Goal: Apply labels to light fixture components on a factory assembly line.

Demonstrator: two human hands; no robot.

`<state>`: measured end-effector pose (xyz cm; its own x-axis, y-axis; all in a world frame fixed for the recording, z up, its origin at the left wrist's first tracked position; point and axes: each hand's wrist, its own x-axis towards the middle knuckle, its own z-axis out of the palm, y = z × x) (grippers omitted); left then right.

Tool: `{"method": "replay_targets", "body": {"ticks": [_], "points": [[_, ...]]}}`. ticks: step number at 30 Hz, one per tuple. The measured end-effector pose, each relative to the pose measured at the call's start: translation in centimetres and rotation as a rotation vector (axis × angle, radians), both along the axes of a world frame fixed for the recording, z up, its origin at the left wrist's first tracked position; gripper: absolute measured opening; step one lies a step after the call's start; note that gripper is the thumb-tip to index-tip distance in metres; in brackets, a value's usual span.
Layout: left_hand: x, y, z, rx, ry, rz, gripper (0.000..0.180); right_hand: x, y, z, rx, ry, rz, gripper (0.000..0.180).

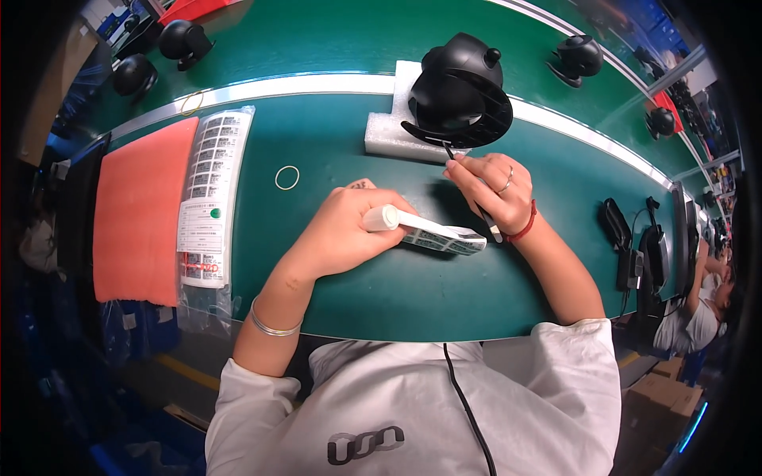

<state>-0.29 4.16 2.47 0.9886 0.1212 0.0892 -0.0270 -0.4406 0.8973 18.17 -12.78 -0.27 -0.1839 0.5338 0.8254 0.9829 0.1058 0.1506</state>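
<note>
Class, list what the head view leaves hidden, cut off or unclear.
In the head view:
- Left hand: some fingertips, behind the label roll.
- Slim tool: its middle, covered by the right hand.
- White foam: part, behind the black device.
- Black cable: one end, cut off by the lower edge.

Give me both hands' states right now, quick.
Left hand: closed, holding a rolled label strip.
Right hand: closed, pinching a slim tool between thumb and fingers.
</note>
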Motion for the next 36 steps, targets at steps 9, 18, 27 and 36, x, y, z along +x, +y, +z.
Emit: {"method": "replay_targets", "body": {"ticks": [9,18,27,36], "points": [[0.0,0.1,-0.1,0.009,0.012,-0.008,0.018,0.5,0.1,-0.3,-0.043,-0.019,-0.020,0.026],[-0.1,0.0,0.0,0.011,0.022,-0.008,0.017,-0.7,0.2,-0.4,-0.036,0.414,-0.044,0.014],[-0.1,0.0,-0.1,0.028,0.052,-0.016,0.017,-0.9,-2.0,2.9,-0.075,0.980,0.130,0.011],[0.3,-0.2,-0.7,-0.036,0.020,-0.051,0.029,3.3,1.2,11.2,-0.563,0.338,-0.416,0.030]]}}
